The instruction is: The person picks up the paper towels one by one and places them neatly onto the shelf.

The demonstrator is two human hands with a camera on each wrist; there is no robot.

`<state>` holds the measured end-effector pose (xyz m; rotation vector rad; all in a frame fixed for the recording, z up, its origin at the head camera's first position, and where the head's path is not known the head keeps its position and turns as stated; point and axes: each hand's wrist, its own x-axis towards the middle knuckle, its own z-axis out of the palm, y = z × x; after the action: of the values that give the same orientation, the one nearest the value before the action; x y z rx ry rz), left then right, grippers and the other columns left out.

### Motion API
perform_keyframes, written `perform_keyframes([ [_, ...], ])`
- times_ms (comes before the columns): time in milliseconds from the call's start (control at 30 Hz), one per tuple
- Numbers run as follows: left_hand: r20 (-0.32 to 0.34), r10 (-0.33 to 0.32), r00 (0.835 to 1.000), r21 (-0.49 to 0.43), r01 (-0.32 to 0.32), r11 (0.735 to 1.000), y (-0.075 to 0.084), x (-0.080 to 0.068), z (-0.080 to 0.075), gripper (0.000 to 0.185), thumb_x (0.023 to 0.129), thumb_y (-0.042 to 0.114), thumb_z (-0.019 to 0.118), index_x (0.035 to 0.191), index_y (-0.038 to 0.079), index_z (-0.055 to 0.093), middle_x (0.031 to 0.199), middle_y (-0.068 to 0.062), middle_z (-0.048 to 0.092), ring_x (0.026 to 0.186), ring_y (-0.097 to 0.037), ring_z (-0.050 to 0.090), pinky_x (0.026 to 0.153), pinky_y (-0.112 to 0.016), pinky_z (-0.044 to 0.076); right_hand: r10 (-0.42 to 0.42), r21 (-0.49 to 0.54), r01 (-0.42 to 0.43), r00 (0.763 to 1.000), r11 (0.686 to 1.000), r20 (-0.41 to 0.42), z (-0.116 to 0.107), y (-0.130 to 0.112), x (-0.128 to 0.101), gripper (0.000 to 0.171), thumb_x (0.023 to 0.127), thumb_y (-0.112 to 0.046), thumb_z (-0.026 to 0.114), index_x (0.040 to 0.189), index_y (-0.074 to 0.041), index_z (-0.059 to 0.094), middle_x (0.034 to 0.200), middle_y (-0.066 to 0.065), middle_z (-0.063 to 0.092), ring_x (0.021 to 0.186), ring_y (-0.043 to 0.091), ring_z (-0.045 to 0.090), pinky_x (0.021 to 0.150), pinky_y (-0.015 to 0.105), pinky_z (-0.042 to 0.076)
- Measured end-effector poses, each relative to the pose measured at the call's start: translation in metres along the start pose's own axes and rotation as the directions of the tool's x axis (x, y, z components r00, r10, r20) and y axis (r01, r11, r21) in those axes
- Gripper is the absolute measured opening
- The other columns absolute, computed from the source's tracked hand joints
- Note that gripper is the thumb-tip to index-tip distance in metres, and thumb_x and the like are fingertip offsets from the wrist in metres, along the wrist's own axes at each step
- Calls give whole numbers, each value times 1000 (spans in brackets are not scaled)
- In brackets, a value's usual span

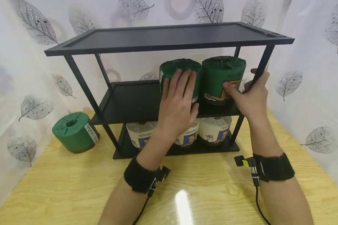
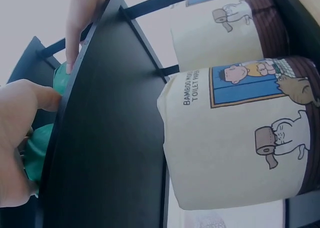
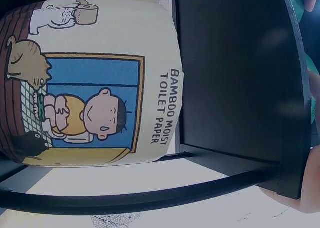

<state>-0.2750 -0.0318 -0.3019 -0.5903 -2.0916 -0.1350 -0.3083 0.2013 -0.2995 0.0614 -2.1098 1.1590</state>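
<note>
A black three-tier shelf (image 1: pixel 163 37) stands on a wooden table (image 1: pixel 73 187). Two green wrapped rolls sit on its middle tier. My left hand (image 1: pixel 180 93) lies flat with straight fingers on the front of the left green roll (image 1: pixel 169 67). My right hand (image 1: pixel 248 90) curls its fingers round the shelf's right front post (image 1: pixel 266 59), and its thumb touches the right green roll (image 1: pixel 222 70). In the left wrist view the left hand (image 2: pixel 20 138) presses green wrapping (image 2: pixel 37 153) above the tier's dark underside (image 2: pixel 110 128).
Three white cartoon-printed toilet paper rolls (image 1: pixel 214 129) fill the bottom tier, seen close in the wrist views (image 2: pixel 235 138) (image 3: pixel 90 83). A third green roll (image 1: pixel 73 131) lies on the table left of the shelf. Leaf-patterned curtains enclose the table.
</note>
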Motion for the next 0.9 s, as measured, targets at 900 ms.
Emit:
perform_keyframes([
  [900, -39, 35, 999, -144, -40, 989, -21, 3, -2, 70, 93, 30, 66, 153, 10, 38, 147, -16, 38, 144, -35, 29, 124, -47, 20, 9, -3, -9, 1000, 1000, 3, 0, 0, 0, 76, 79, -53, 74, 136, -21, 34, 76, 1, 36, 65, 16, 34, 60, 33, 29],
])
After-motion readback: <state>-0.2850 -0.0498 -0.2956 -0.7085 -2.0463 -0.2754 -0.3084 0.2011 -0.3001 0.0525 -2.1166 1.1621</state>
